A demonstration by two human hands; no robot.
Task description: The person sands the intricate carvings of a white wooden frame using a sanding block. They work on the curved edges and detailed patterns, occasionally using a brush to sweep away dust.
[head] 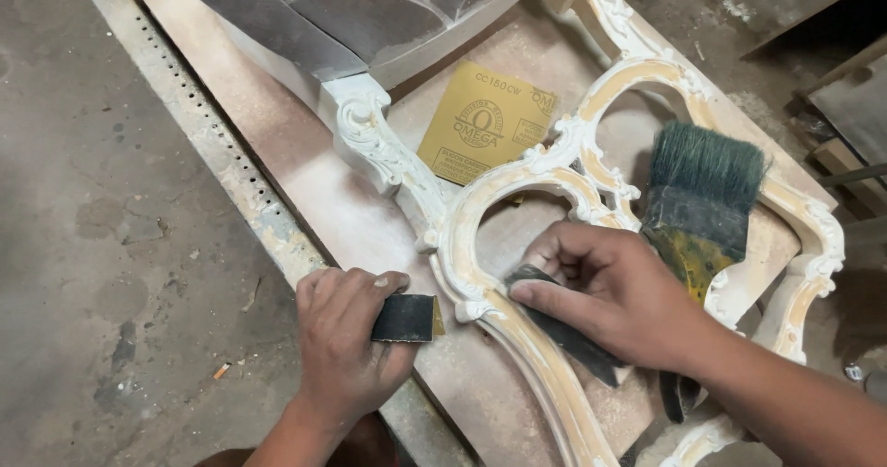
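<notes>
Two hands sanding: right hand [614, 296] pinches dark sandpaper [564, 328] on carved white frame [517, 324]; follow curves lightly. Left hand [346, 347] grips folded sandpaper piece [404, 318] at board [305, 153] edge.

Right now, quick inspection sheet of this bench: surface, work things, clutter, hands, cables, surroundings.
Surface: dusty board on a perforated metal rail, coated in pale sanding dust.
Work things: carved white frame lying flat; bare wood shows along its inner curves.
Clutter: yellow-backed sandpaper sheet lying under the frame; wide brush with dark bristles resting on the frame.
Hands: left hand pinches a folded sandpaper piece; right hand presses a dark sandpaper strip onto the frame.
Cables: nothing seen.
Surroundings: stained concrete floor; wood offcuts at right.
</notes>
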